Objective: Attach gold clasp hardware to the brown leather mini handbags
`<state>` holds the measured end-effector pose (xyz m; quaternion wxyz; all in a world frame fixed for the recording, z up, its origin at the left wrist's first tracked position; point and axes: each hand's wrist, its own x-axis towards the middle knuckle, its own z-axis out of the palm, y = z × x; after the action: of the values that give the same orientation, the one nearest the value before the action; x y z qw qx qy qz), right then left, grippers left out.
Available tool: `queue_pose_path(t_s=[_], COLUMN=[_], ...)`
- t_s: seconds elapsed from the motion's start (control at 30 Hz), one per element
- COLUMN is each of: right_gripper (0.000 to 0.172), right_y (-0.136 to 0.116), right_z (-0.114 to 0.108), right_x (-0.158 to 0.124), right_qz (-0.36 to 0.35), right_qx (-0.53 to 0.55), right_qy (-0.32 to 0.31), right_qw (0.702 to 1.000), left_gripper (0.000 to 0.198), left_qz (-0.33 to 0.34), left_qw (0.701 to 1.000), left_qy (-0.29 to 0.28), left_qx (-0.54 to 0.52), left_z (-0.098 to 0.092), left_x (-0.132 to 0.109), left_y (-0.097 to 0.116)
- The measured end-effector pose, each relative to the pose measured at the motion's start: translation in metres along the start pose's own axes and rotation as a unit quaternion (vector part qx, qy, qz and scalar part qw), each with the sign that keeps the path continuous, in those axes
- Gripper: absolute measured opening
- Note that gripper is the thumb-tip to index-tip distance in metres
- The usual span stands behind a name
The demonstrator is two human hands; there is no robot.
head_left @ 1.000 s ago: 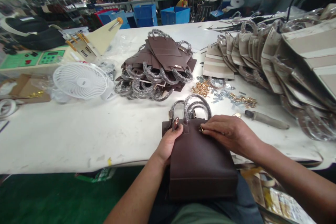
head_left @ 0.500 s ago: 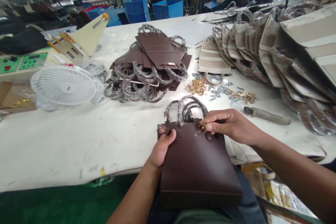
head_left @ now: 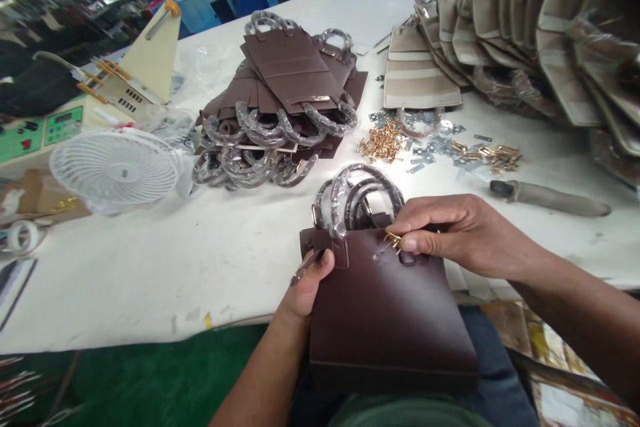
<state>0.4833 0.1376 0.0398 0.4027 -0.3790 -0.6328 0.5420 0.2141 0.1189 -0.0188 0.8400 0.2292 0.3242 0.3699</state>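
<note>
A dark brown leather handbag rests on my lap against the white table's front edge, its plastic-wrapped handles pointing away from me. My left hand grips the bag's upper left corner, fingers curled round the edge. My right hand pinches a small gold metal fitting at the bag's top centre, just above several small holes in the leather.
A pile of brown bags lies mid-table, with beige striped bags stacked at the right. Loose gold fittings and a grey-handled tool lie beyond my hands. A white fan and a control box sit left.
The view tilted down and closer. My right hand lifted the gold fitting slightly off the bag's top. My left hand slid a little down the bag's left edge.
</note>
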Motion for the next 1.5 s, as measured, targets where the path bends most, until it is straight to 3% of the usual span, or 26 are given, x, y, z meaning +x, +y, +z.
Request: queue_pose_path(t_s=[0.33,0.53,0.83,1.07,1.23,1.37,1.5], right_gripper=[0.014,0.018,0.017,0.016,0.021,0.021,0.023], right_y=[0.002,-0.001,-0.007,-0.015,-0.014,-0.015,-0.016], right_z=[0.002,0.002,0.008,0.015,0.017,0.017,0.011], right_x=[0.001,0.002,0.003,0.001,-0.002,-0.003,-0.001], right_qz=[-0.023,0.011,-0.010,-0.100,-0.145,-0.178,-0.178], right_qx=[-0.080,-0.093,-0.163,-0.273,-0.348,-0.394,-0.389], right_qy=[-0.011,-0.019,-0.007,0.003,-0.013,-0.040,-0.093], right_qw=[0.997,0.995,0.987,0.957,0.926,0.901,0.899], left_gripper=[0.053,0.053,0.049,0.050,0.043,0.041,0.040], left_qz=[-0.011,-0.021,-0.027,0.001,-0.019,-0.014,-0.007], left_qw=[0.998,0.998,0.998,0.998,0.999,0.999,0.999], left_qy=[0.049,0.046,0.045,0.046,0.038,0.036,0.034], left_qx=[-0.027,-0.033,-0.045,-0.033,-0.033,-0.034,-0.037], left_z=[-0.002,0.002,0.006,0.005,0.008,0.011,0.013], left_x=[0.000,0.000,0.000,0.003,0.003,0.002,0.001], left_y=[-0.003,-0.003,-0.001,0.001,0.002,0.001,0.001])
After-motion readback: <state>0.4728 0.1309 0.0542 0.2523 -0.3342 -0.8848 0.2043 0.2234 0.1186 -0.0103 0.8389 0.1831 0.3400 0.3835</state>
